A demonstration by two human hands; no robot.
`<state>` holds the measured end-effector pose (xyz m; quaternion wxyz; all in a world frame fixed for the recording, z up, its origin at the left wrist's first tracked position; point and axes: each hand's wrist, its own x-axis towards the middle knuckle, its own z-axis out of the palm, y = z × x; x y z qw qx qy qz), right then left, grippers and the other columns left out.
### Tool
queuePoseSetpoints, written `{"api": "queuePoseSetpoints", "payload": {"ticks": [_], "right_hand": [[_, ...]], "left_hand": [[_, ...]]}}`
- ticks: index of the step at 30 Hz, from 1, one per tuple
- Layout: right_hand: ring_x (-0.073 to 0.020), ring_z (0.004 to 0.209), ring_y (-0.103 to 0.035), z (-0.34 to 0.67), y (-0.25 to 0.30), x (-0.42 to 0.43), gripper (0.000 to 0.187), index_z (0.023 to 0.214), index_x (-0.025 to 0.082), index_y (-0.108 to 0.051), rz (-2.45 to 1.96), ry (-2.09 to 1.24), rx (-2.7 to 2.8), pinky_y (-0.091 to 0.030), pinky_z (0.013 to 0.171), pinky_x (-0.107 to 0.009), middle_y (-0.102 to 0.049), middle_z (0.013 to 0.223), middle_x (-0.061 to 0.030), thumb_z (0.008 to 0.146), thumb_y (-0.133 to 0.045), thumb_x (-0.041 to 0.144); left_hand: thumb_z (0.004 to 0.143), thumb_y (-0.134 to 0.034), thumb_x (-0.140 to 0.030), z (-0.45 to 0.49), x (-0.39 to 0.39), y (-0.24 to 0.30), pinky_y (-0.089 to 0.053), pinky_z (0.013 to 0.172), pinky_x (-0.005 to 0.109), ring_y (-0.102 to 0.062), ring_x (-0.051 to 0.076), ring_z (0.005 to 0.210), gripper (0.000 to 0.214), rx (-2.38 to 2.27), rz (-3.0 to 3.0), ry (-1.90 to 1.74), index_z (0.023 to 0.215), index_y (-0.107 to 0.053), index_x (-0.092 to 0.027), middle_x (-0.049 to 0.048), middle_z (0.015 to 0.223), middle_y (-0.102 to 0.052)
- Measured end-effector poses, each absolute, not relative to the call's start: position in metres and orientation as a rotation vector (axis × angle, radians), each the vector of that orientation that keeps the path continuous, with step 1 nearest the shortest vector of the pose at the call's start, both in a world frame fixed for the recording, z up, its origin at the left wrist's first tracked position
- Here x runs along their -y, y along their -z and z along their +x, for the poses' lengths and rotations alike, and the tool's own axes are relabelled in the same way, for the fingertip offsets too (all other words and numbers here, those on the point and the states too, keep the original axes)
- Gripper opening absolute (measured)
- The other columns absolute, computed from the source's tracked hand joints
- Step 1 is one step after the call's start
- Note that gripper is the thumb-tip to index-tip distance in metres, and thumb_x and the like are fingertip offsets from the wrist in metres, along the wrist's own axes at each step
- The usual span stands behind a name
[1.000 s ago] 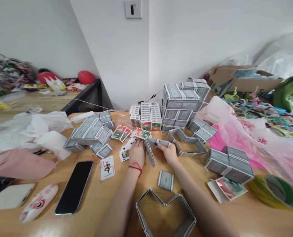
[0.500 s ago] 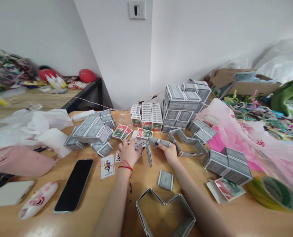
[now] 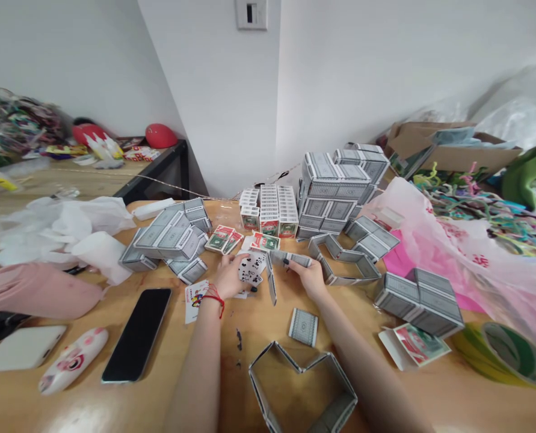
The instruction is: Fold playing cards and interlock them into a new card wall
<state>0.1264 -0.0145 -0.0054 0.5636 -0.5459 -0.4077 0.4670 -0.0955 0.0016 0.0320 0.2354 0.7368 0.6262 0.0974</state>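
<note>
My left hand [image 3: 230,275] is closed round a small fan of playing cards [image 3: 251,267], faces showing. A red cord circles that wrist. My right hand [image 3: 310,275] pinches a strip of folded playing cards [image 3: 290,258], patterned grey backs outward, with one panel hanging down at its left end. Below the hands lies a single folded card [image 3: 303,326], back up. Nearer me stands a heart-shaped frame [image 3: 259,391] built from folded cards. A joker card [image 3: 192,302] lies face up by my left wrist, which partly covers it.
Behind the hands are card boxes [image 3: 269,207] and a tall stack of card blocks [image 3: 328,186]. More card blocks stand left [image 3: 168,237] and right [image 3: 418,300]. A phone [image 3: 136,335] lies left; green-yellow tape [image 3: 505,355] sits right. Pink plastic [image 3: 452,240] covers the right side.
My left hand has shifted slightly left, away from the folded strip, and its fanned cards show more of their faces. My right hand has barely moved.
</note>
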Motion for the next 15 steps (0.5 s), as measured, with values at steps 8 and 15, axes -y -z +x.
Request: {"api": "queuePoseSetpoints", "payload": {"ticks": [8,15], "right_hand": [[-0.0124,0.052,-0.052,0.125,0.005,0.014,0.024,0.057,0.015,-0.06,-1.277,-1.083,0.988,-0.042,0.054,-0.026,-0.061,0.054,-0.0004,0.055,-0.07,0.037],[-0.0129,0.053,-0.054,0.127,0.007,0.014,0.025,0.057,0.015,-0.061,-1.276,-1.092,0.984,-0.042,0.056,-0.026,-0.063,0.055,-0.001,0.055,-0.071,0.037]], "left_hand": [[0.06,-0.067,-0.024,-0.08,-0.007,-0.022,-0.043,0.08,0.028,-0.054,0.017,0.086,0.052,-1.745,1.948,-0.609,0.109,-0.051,-0.019,0.007,0.1,-0.049],[0.056,-0.067,-0.048,-0.082,0.001,-0.033,-0.035,0.085,0.048,-0.041,0.034,0.106,0.064,-2.119,1.978,-0.502,0.114,-0.048,-0.032,0.0085,0.12,-0.04]]}}
